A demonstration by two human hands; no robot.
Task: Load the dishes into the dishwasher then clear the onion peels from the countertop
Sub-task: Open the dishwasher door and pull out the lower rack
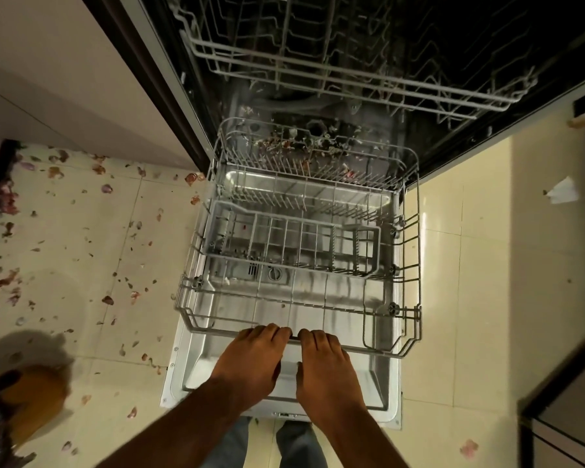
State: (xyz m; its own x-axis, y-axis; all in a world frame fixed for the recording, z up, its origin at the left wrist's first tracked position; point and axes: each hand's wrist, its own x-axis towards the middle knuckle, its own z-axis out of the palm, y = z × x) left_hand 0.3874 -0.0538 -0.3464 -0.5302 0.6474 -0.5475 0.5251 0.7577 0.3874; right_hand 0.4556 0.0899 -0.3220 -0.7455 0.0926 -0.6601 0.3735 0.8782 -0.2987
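seen from above, looking down past two bare forearms. nearest, left hand [250, 359] and right hand [323, 364] side by side, each grip curled over the front rim of the lower rack [409, 336], fingers hooked on the wire, knuckles up. just beneath, the open dishwasher door [196, 363], steel inner face lying flat, with the rack drawn out over it. inside the rack, a grey cutlery basket [217, 228] across the middle, rows of tines behind it. no dishes visible in the rack. farther back, the tub floor [304, 143] littered with reddish scraps. above and beyond, the upper rack [318, 69], partly in darkness. left of the door, pale floor tiles [92, 238] strewn with purple and brown onion peels [106, 188]. bottom left, a blurred orange-brown object, not identifiable. right, a white scrap [563, 191] on the floor.
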